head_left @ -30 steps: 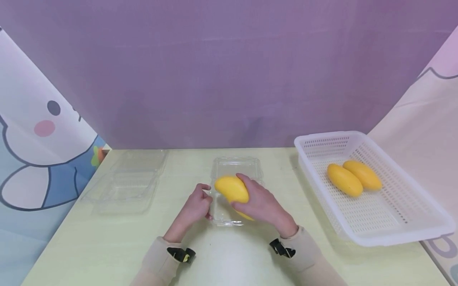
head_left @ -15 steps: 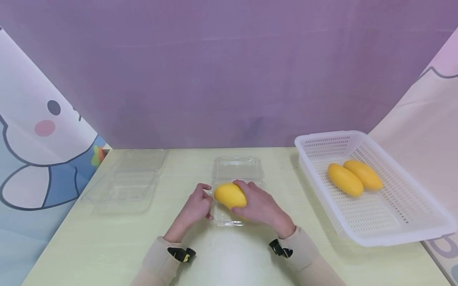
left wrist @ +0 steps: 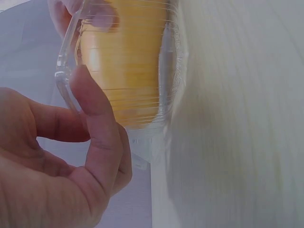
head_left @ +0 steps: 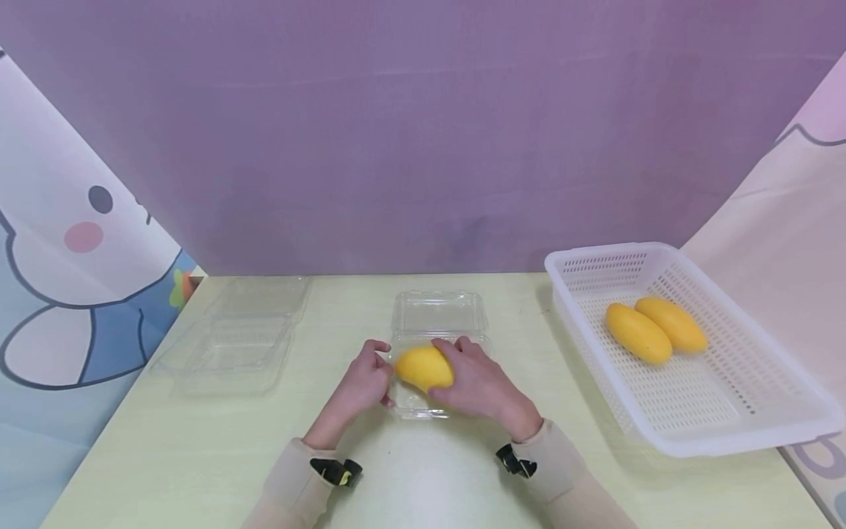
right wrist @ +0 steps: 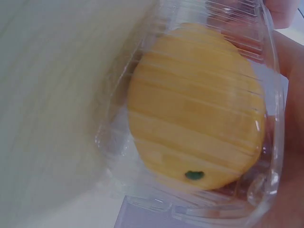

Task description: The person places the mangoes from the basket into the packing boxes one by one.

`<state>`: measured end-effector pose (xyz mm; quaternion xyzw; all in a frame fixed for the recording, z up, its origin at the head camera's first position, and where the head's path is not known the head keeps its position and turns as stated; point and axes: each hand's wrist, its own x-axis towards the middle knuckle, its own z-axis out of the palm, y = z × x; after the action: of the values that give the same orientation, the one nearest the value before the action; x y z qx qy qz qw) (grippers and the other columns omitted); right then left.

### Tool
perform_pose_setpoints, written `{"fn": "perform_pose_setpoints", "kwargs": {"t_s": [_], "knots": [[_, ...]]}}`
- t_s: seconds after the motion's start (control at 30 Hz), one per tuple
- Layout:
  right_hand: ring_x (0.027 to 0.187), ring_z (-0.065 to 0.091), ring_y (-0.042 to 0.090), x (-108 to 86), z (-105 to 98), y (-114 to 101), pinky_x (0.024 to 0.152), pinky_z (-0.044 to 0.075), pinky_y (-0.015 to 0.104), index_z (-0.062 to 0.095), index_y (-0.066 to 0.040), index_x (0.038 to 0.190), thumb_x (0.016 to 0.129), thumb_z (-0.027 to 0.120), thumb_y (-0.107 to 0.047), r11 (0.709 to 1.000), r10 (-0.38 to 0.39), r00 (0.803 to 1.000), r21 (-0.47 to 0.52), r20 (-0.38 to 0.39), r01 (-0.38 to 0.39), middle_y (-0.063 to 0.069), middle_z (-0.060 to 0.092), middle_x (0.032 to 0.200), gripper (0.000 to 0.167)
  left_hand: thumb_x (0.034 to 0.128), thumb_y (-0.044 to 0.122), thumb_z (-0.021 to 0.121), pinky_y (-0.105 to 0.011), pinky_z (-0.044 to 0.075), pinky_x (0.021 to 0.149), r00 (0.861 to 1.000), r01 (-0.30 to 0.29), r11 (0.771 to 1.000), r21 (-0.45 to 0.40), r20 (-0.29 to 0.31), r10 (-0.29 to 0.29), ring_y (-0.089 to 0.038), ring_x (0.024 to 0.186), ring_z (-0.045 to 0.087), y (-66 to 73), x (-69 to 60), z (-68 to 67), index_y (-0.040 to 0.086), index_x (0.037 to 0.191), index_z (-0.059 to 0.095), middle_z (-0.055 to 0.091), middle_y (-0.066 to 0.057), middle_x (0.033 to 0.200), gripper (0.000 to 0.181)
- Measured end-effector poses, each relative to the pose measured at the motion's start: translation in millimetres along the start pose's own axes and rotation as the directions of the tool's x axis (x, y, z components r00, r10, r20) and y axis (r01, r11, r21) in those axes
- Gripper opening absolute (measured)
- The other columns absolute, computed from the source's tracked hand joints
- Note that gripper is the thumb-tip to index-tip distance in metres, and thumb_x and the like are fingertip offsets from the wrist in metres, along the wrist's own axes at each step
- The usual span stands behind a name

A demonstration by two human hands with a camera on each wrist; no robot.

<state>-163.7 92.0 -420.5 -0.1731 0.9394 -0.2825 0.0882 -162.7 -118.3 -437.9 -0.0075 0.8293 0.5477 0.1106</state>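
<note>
Smooth, plump yellow mango [head_left: 423,367] lay within the base of a clear, ribbed plastic box [head_left: 423,414], both hands at work.
Left hand [head_left: 366,378] pinched the box's left rim; right hand [head_left: 479,378] grasped the mango, thumb and fingers curved round it. Fruit judged firm, fairly weighty, somewhat slippery, liable to bruise: best held round its broad middle. Box probably light, thin-walled, bendy; rim the likelier hold. Off right, a white perforated plastic basket [head_left: 747,446] held two more yellow mangoes [head_left: 637,334]. Beyond the base, the clear lid [head_left: 439,312] lay open.
</note>
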Motion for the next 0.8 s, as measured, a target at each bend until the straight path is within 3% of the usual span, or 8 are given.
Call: {"fn": "perform_pose_setpoints", "kwargs": {"t_s": [0.27,0.53,0.8], "knots": [[0.090,0.055,0.024,0.3,0.9,0.3,0.077,0.048,0.042,0.048,-0.012,0.147,0.082,0.074,-0.039,0.998,-0.010,1.000,-0.061,-0.019,0.008,0.012,0.060,0.117,0.076,0.0945,0.002,0.045,-0.035,0.056,0.057,1.000,-0.004,1.000,0.005,-0.001,0.004,-0.021,0.055,0.057,-0.8,0.9,0.3,-0.008,0.139,0.039,0.055,-0.020,0.097,0.045],[0.083,0.051,0.021,0.7,1.4,0.7,0.070,0.045,0.037,0.052,-0.008,0.138,0.082,0.074,-0.041,0.991,-0.041,0.998,-0.130,-0.054,0.034,0.006,0.060,0.100,0.068,0.0952,0.002,0.044,-0.036,0.056,0.058,1.000,0.002,1.000,0.013,0.010,-0.002,-0.022,0.057,0.058,-1.9,0.8,0.9,-0.006,0.140,0.038,0.055,-0.020,0.099,0.046],[0.098,0.051,0.027,-0.5,-3.4,-1.9,0.082,0.046,0.040,0.056,-0.008,0.140,0.086,0.072,-0.048,0.974,-0.056,0.995,-0.225,-0.085,0.036,0.011,0.059,0.115,0.069,0.0960,0.002,0.045,-0.036,0.056,0.059,1.000,0.007,1.000,0.014,0.013,-0.007,-0.022,0.057,0.059,-0.4,0.4,0.3,-0.006,0.141,0.038,0.055,-0.020,0.099,0.046]]}}
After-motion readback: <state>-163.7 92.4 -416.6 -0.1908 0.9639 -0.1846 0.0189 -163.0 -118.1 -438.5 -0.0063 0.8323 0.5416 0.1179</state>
